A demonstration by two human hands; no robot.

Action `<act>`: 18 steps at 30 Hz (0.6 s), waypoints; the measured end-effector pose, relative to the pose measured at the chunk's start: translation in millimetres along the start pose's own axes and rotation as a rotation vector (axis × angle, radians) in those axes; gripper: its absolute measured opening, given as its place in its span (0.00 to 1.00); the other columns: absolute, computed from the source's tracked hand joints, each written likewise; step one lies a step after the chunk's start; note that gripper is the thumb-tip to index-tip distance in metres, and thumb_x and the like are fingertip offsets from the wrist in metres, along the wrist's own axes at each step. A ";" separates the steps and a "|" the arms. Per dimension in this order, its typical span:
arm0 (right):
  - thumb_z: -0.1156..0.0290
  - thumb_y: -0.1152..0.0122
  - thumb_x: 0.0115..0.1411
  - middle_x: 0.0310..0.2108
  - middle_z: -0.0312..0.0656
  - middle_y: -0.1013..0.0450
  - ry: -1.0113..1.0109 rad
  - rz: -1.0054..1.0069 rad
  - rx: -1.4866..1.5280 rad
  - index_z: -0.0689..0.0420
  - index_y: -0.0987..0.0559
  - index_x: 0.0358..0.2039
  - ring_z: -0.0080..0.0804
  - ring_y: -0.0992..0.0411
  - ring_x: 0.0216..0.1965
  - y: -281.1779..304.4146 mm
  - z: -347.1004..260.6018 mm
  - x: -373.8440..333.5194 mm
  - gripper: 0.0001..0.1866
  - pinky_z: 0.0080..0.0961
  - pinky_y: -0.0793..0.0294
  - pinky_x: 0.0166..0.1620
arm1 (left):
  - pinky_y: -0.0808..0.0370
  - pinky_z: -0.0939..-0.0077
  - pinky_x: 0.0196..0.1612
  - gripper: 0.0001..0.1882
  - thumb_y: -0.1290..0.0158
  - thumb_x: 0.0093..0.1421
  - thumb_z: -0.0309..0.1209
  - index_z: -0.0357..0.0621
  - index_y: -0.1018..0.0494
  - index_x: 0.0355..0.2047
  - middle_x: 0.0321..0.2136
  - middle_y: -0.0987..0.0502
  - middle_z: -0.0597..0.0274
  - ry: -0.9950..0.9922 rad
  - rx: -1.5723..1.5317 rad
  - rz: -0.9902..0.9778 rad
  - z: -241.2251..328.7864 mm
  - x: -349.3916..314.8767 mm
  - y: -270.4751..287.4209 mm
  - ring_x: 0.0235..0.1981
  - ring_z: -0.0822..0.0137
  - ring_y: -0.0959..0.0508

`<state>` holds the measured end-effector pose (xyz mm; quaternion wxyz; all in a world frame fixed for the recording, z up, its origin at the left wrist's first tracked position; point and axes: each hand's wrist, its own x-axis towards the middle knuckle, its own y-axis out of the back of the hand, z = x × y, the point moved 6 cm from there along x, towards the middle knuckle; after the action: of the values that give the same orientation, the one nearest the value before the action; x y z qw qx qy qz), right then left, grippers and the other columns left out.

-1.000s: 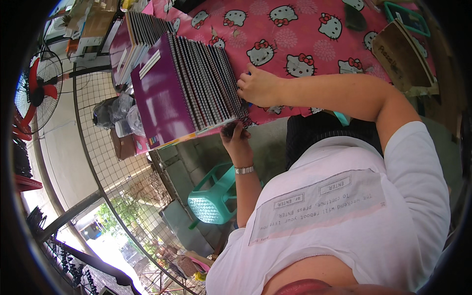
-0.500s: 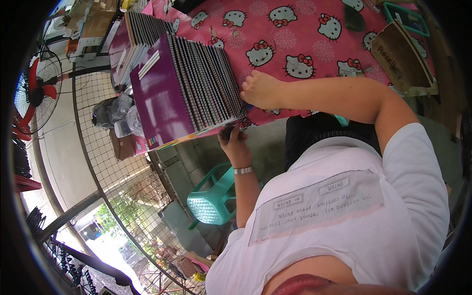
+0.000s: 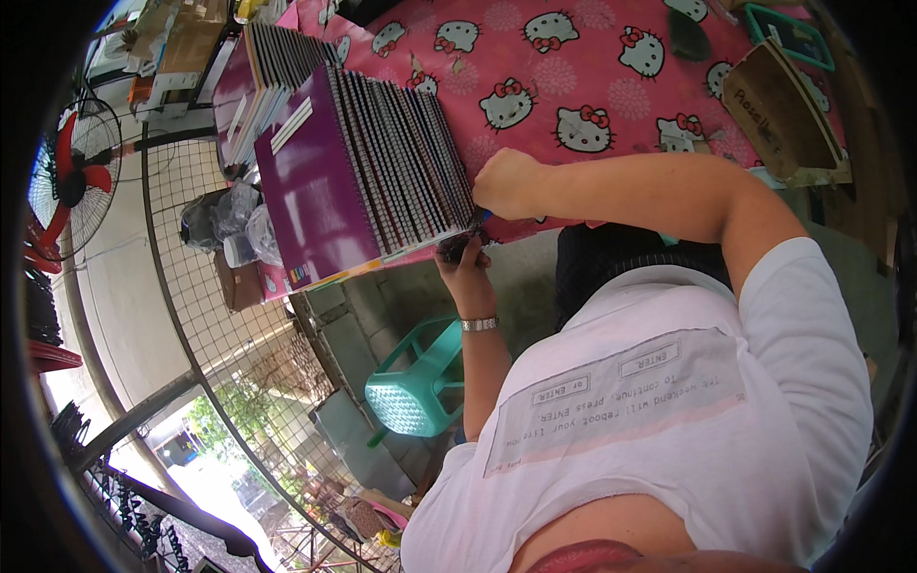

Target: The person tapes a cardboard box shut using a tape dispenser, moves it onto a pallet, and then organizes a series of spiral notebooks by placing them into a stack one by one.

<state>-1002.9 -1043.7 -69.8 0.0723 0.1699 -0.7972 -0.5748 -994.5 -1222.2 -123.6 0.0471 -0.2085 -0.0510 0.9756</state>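
Observation:
A row of spiral notebooks [image 3: 373,172] with purple covers stands on edge on a table under a pink tablecloth with cartoon cats [image 3: 573,76]. My right hand [image 3: 506,181] is closed in a fist over the near end of the row, by the wire spirals. A small blue bit shows just under it. My left hand [image 3: 463,263], with a metal wristwatch, reaches up from below the table edge. Its fingers curl around the lower near corner of the row. What lies inside its fingers is hidden.
A second pile of notebooks [image 3: 272,57] lies behind the row. A cardboard box [image 3: 783,115] and a teal tray [image 3: 788,33] sit at the far right. Below the table stand a teal plastic stool [image 3: 420,382], a wire mesh fence [image 3: 181,286], plastic bags [image 3: 224,220] and a red-bladed fan [image 3: 72,181].

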 end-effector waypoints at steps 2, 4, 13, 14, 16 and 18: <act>0.67 0.43 0.50 0.27 0.41 0.21 0.016 0.126 -0.021 0.54 0.17 0.25 0.38 0.22 0.34 -1.8 9.3 -2.8 0.08 0.36 0.24 0.38 | 0.32 0.79 0.23 0.17 0.41 0.53 0.19 0.44 0.35 0.40 0.27 0.26 0.64 0.017 -0.024 -0.004 -1.1 0.5 0.4 0.19 0.72 0.29; 0.66 0.43 0.51 0.29 0.39 0.21 0.060 0.284 -0.182 0.53 0.17 0.26 0.37 0.23 0.35 0.5 8.0 -8.6 0.09 0.36 0.27 0.43 | 0.32 0.78 0.23 0.19 0.40 0.53 0.20 0.44 0.36 0.41 0.27 0.27 0.64 0.033 -0.053 -0.006 -3.8 1.0 2.1 0.19 0.72 0.29; 0.65 0.43 0.51 0.30 0.40 0.21 0.034 0.095 -0.141 0.53 0.17 0.26 0.36 0.23 0.36 -10.1 -2.2 8.9 0.09 0.37 0.27 0.41 | 0.31 0.79 0.23 0.21 0.40 0.52 0.18 0.43 0.36 0.42 0.28 0.27 0.63 -0.024 0.094 -0.023 -9.1 3.1 -3.6 0.20 0.72 0.28; 0.65 0.43 0.51 0.29 0.41 0.21 0.019 0.015 -0.090 0.53 0.17 0.25 0.37 0.22 0.35 -10.9 -0.9 8.6 0.09 0.36 0.27 0.39 | 0.31 0.79 0.23 0.21 0.40 0.52 0.18 0.43 0.36 0.42 0.28 0.27 0.63 -0.015 0.070 -0.016 -9.0 2.6 -4.0 0.20 0.72 0.28; 0.66 0.42 0.49 0.29 0.42 0.20 -0.035 -0.042 -0.006 0.53 0.17 0.24 0.38 0.21 0.35 -8.4 2.1 4.5 0.08 0.36 0.26 0.36 | 0.31 0.78 0.23 0.21 0.41 0.52 0.17 0.42 0.37 0.43 0.29 0.27 0.62 -0.004 0.034 -0.008 -9.2 2.0 -3.9 0.20 0.71 0.28; 0.66 0.43 0.50 0.29 0.42 0.21 -0.037 -0.018 -0.001 0.53 0.18 0.25 0.37 0.22 0.35 -9.3 4.5 2.4 0.08 0.36 0.27 0.37 | 0.31 0.78 0.23 0.21 0.41 0.51 0.17 0.42 0.37 0.43 0.28 0.27 0.62 0.000 0.011 -0.007 -9.9 2.2 -2.4 0.20 0.71 0.28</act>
<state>-1004.8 -1043.1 -80.3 0.0526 0.1662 -0.7966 -0.5789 -992.3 -1218.8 -133.2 0.0518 -0.2080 -0.0465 0.9757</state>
